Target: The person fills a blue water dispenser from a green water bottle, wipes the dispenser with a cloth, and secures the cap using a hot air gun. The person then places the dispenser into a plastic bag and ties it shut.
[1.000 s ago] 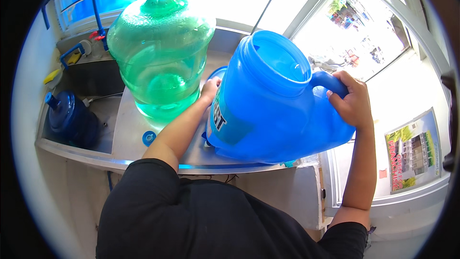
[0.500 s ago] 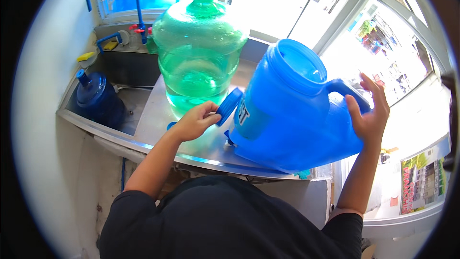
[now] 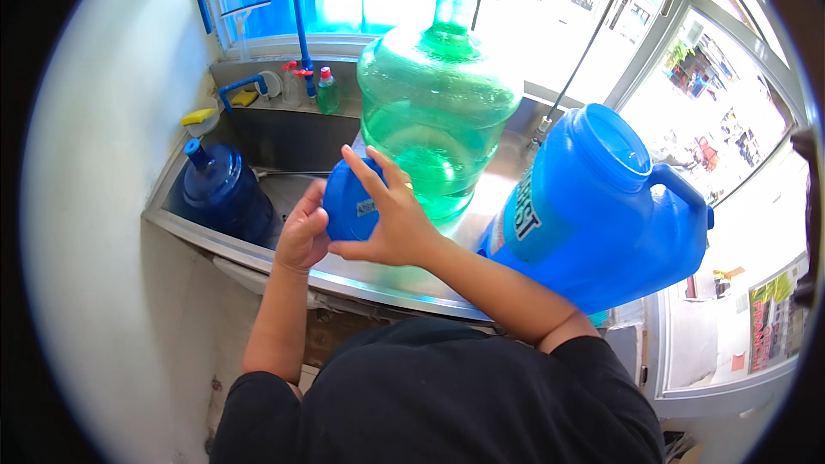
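A round blue screw lid (image 3: 342,210) with a small printed label is held up between my two hands, over the front of the steel counter. My left hand (image 3: 302,230) has its fingers at the lid's left edge, partly hidden behind it. From the right, my right hand (image 3: 397,222) spans the lid, thumb below and fingers at the upper edge. To the right stands a large blue jug (image 3: 571,228) with a side handle, its wide mouth uncovered. Just behind my hands is a big green translucent bottle (image 3: 438,129), partly filled with clear liquid.
A dark blue bottle (image 3: 225,189) with a capped neck stands in the steel sink (image 3: 296,142) on the left. Blue pipes (image 3: 301,26) with red valve handles, a small green bottle (image 3: 327,93) and a yellow sponge (image 3: 198,117) line the back. Windows stand behind and to the right.
My right hand has come from beside the blue jug's handle to the lid. The lid, in my left hand, has moved left from the jug and turned its labelled face into view.
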A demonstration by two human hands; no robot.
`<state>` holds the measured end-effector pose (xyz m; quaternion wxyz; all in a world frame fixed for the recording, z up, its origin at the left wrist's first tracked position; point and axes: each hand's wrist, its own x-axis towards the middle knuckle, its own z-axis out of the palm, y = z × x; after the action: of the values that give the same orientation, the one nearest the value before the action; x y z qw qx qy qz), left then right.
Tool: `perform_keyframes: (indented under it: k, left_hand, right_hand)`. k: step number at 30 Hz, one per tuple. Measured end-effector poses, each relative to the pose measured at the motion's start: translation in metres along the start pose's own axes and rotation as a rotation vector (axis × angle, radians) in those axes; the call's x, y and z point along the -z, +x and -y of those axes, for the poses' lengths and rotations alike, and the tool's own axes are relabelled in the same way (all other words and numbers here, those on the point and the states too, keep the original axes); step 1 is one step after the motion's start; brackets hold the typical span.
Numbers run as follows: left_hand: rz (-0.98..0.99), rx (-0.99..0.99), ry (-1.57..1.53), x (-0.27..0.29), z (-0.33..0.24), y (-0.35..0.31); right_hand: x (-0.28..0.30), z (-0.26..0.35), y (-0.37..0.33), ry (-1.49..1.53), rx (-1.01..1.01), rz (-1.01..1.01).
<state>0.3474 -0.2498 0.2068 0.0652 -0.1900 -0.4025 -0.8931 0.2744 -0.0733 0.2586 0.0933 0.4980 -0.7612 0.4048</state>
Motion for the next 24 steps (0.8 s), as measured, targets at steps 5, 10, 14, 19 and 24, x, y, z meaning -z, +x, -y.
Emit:
perform_keyframes:
  k: [5,10,14,19,24]
  left_hand:
    - [-0.244,-0.022,-0.498,0.051,0.023,0.011]
    - [-0.352,-0.026,-0.579,0.069,0.031,0.003]
    - [-0.446,-0.051,-0.657,0.08,0.021,-0.002]
    - [-0.325,-0.101,-0.563,0.097,0.007,-0.001]
    - [-0.056,-0.263,-0.38,0.072,-0.034,0.018]
  right_hand:
    - [-0.063,-0.013,0.062,-0.139,-0.198,0.184]
    - [-0.072,-0.038,0.094,0.235,-0.57,0.252]
    - [-0.064,-0.047,0.087,0.427,-0.515,0.073]
    - [-0.053,-0.034,0.06,0.301,-0.416,0.085]
    - [0.013,-0.01,0.02,0.345,-0.345,0.105]
